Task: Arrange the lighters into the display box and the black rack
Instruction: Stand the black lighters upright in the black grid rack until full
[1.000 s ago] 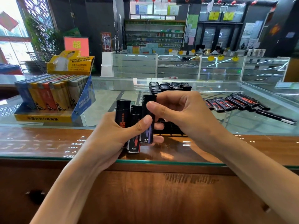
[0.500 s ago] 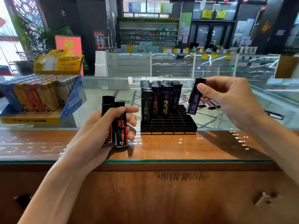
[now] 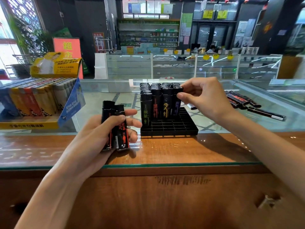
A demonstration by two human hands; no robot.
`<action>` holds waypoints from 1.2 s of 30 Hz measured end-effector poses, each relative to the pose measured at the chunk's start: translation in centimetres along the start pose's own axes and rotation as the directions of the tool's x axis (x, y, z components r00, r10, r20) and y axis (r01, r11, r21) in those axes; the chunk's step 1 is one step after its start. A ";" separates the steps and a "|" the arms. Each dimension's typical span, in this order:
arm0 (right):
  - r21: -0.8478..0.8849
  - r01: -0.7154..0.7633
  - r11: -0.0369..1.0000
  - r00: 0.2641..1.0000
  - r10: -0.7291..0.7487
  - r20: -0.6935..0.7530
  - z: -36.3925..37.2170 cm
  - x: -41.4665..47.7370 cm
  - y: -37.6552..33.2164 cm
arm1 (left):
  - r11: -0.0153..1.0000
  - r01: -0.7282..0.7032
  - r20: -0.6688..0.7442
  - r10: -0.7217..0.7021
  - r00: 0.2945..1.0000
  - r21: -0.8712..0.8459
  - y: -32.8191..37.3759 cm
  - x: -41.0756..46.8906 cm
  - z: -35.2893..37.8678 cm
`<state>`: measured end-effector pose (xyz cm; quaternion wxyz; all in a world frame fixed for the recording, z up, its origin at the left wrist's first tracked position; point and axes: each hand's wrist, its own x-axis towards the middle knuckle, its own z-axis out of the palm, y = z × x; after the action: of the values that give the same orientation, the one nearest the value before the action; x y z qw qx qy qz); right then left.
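The right hand (image 3: 208, 100) pinches the top of a purple-marked lighter (image 3: 177, 104) at the right end of the front row in the black rack (image 3: 181, 128), mid-bench (image 3: 165, 151). The left hand (image 3: 97, 136) curls its fingers (image 3: 132, 124) round two red-printed lighters (image 3: 118, 129) just left of the rack. The display box (image 3: 29, 125) sits at the left edge, and loose lighters (image 3: 239, 100) lie near the right.

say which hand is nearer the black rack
Right. The right hand is over the black rack, pinching a lighter in it; the left hand holds lighters beside its left edge.
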<state>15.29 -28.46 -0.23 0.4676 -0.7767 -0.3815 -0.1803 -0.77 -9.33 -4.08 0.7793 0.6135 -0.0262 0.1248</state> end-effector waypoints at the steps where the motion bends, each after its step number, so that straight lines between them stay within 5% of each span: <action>1: -0.030 0.009 1.000 1.000 -0.009 0.003 0.1 0.0 0.1 | 1.000 -0.004 0.004 0.004 1.000 0.001 0.0 0.0 0.0; 22: -0.077 -0.073 0.994 0.994 0.066 -0.083 0.6 -0.3 0.6 | 0.988 -0.059 0.022 0.056 0.998 0.145 0.0 -0.4 0.1; 26: -0.122 -0.025 0.992 0.968 -0.006 -0.249 0.4 -1.2 -0.8 | 0.989 -0.055 0.035 0.051 0.998 0.135 0.0 -0.4 0.1; 28: -0.029 0.017 0.999 0.984 -0.022 -0.179 0.7 -2.2 -2.5 | 0.991 -0.051 0.043 0.046 0.998 0.121 0.0 -0.4 0.2; 32: 0.242 -0.051 0.969 0.982 0.004 0.191 2.9 -4.1 -6.4 | 0.995 -0.046 0.049 0.041 0.998 0.091 0.1 -0.5 0.2; 36: 0.390 -0.116 0.913 0.967 0.014 0.256 4.0 -3.8 -7.5 | 0.994 -0.070 0.074 0.064 0.995 0.085 0.3 -0.7 0.3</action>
<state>6.83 -24.63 -0.21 0.5716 -0.6928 -0.4394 0.0161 -1.52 -9.65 -3.85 0.7457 0.6498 -0.0693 0.1300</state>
